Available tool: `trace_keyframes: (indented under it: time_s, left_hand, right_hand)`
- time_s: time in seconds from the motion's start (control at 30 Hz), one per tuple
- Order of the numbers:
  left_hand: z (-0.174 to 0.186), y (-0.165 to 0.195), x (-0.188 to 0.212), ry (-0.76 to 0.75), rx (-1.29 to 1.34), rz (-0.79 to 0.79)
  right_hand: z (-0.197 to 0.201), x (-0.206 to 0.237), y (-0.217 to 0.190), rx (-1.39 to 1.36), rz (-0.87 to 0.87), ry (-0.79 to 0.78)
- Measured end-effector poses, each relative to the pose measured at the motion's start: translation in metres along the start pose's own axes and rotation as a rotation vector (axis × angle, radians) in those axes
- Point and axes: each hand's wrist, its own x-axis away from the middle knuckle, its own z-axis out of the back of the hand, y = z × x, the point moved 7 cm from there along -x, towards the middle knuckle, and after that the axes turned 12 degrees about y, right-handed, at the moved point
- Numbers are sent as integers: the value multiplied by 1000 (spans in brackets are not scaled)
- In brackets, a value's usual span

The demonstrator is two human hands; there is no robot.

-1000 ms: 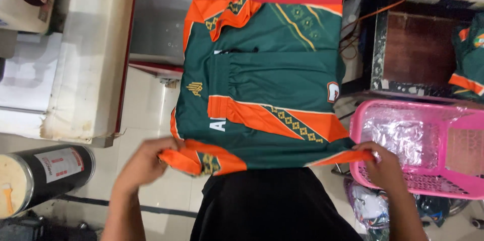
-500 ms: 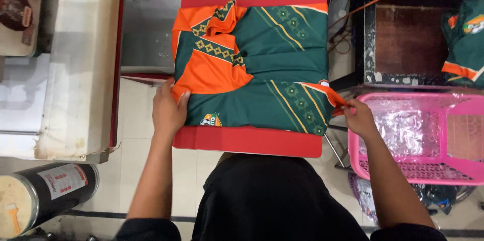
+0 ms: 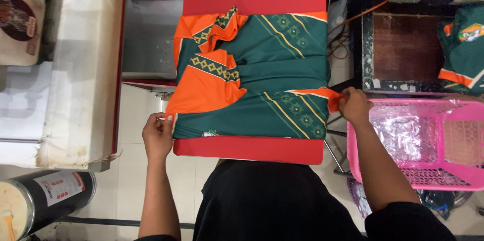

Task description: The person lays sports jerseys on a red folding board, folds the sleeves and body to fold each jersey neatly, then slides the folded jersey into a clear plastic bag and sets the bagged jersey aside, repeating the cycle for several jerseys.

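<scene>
A green and orange jersey [image 3: 262, 74] lies folded on a narrow red table [image 3: 252, 150]. My left hand [image 3: 157, 135] pinches the jersey's near left edge by an orange panel, just off the table's side. At the right edge my right hand [image 3: 354, 106] grips an orange sleeve tip of the same jersey. The collar sits at the far left of the garment, with sleeves folded in over the body.
A pink plastic basket [image 3: 418, 142] holding clear plastic stands to the right. Another green and orange garment [image 3: 464, 49] lies on a dark surface at far right. A white counter [image 3: 80, 69] runs along the left, a black cylinder [image 3: 45, 198] below it.
The jersey's lower part was folded up onto the red table. Both hands moved from its hanging hem to its side edges and drew outward.
</scene>
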Motion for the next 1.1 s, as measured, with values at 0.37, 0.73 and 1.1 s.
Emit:
trace_keyframes:
  time_s: [0.37,0.73,1.1]
  left_hand:
    - [-75,56,4,-399,698,208]
    - [-93,40,-9,-512,1077,680]
    - [-83,33,-19,-340,809,329]
  right_hand:
    - [36,-50,-175,-463,319,316]
    - [20,-40,-329,-888,532,122]
    - [46,6,-275,-779,923,-28]
